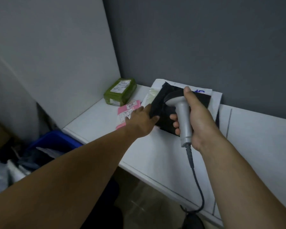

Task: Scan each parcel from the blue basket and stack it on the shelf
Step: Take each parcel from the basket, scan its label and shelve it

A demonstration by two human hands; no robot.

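Parcel in soft black wrap, on the shelf pile under the scanner.

The black parcel (158,103) lies on top of the white parcels (215,100) at the back of the shelf (254,138). It looks thin, limp and light, its near corner curling, so it is best taken flat by an edge. The left hand (140,121) is at its left edge with the fingers stretched out; I cannot tell if the thumb pinches it. The right hand (200,123) grips the grey scanner (182,116) over it. A blue mark like a "5" shows on a white parcel. The labels on the green parcel (120,91) and pink parcel (127,109) are too blurred to read. The blue basket (56,141) sits lower left.
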